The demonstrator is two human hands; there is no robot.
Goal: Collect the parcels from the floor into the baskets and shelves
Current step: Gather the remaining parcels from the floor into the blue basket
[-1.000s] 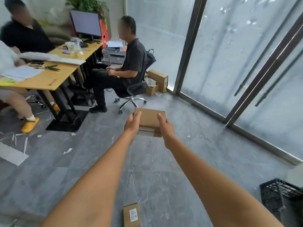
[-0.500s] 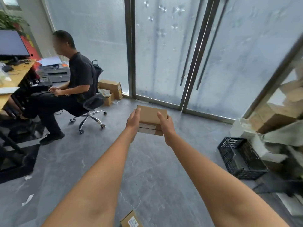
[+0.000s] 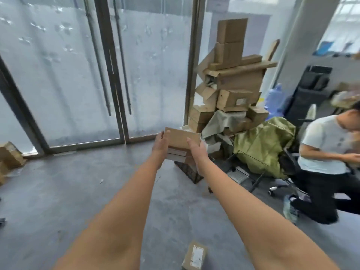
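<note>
Head view, nearest first: a small cardboard parcel with a white label lies on the grey floor at the bottom edge, between the two outstretched bare forearms. Both arms reach forward to a stack of flat cardboard parcels held up in the air. The left hand grips the stack's left side, thumb on the top face and fingers curled round the edge. The right hand grips its right side the same way, thumb lying over the top. So each grip is clamped on the stack, with the boxes pressed between the palms.

Just beyond and below the hands a dark plastic basket stands on the floor, largely hidden by the stack and the right wrist; what it holds cannot be told. To its right lies an olive-green bag, and further right a person in a white shirt and dark trousers kneels on the floor.

Behind the basket a tall, untidy pile of cardboard boxes leans against the frame of the frosted glass doors. More cardboard boxes sit by the glass at the far left.
</note>
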